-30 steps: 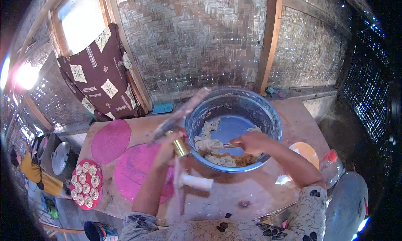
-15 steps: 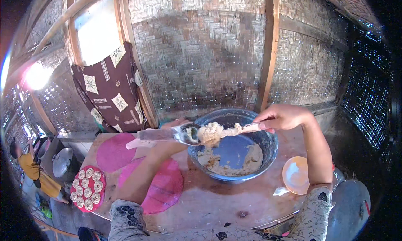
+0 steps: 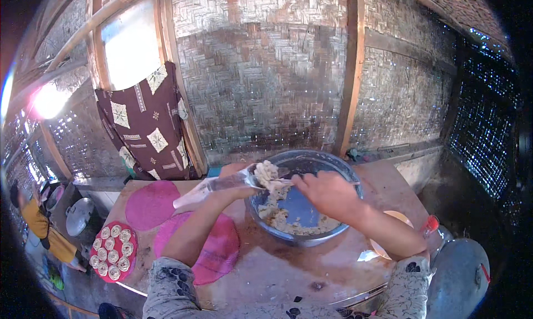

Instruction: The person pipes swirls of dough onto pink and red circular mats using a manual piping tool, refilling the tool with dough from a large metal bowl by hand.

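My left hand (image 3: 240, 193) is wrapped around a clear, shiny tube (image 3: 222, 183) with a pale tapered end, tilted over the bowl's left rim. A lump of beige dough (image 3: 266, 173) bulges at the tube's mouth. My right hand (image 3: 328, 192) grips a thin stick-like utensil (image 3: 286, 182), its tip against this dough; whether it is a spoon or a spatula is hidden. Below both hands stands a blue basin (image 3: 300, 242), with more dough (image 3: 286, 222) spread along its bottom and near side.
Pink round mats (image 3: 152, 204) lie on the wooden table's left. Beside them, a red round mat (image 3: 112, 274) bears several coiled dough pieces. An orange-rimmed plate (image 3: 401, 214) sits partly under my right forearm. A lidded pot (image 3: 80, 214) and a person in yellow (image 3: 39, 222) are far left.
My right hand has swung left and down over the basin, bringing the utensil's tip to the tube's mouth. Dough carried on the utensil is now lumped at that mouth.
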{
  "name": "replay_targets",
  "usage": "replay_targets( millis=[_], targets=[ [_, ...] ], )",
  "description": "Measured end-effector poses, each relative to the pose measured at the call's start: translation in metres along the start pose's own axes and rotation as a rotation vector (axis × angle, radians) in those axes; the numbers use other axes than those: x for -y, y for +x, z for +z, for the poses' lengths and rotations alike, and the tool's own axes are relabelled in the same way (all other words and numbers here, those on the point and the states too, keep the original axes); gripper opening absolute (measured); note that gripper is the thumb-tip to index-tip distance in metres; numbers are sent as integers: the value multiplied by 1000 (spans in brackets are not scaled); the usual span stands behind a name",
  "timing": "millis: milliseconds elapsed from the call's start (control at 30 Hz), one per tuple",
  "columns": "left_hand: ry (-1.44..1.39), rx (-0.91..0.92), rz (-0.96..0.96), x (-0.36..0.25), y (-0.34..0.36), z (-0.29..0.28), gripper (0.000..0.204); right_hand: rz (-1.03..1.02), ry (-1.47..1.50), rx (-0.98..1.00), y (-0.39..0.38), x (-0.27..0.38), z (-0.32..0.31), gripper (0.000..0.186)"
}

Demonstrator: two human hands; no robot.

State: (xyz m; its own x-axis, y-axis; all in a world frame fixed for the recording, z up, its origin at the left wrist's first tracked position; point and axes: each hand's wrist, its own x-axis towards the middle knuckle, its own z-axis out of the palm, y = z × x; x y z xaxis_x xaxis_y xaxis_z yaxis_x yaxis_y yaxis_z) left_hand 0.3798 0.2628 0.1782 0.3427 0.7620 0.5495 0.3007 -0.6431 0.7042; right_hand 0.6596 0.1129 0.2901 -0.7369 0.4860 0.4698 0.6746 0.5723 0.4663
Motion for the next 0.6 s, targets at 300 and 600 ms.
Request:
replay_targets(
  millis=[300, 600],
  targets=[
    [295, 59, 205, -79, 15, -10, 58, 132, -1, 45, -4, -29, -56, 36],
    [264, -2, 57, -63, 19, 3, 59, 101, 4, 28, 18, -36, -49, 35]
  ],
)
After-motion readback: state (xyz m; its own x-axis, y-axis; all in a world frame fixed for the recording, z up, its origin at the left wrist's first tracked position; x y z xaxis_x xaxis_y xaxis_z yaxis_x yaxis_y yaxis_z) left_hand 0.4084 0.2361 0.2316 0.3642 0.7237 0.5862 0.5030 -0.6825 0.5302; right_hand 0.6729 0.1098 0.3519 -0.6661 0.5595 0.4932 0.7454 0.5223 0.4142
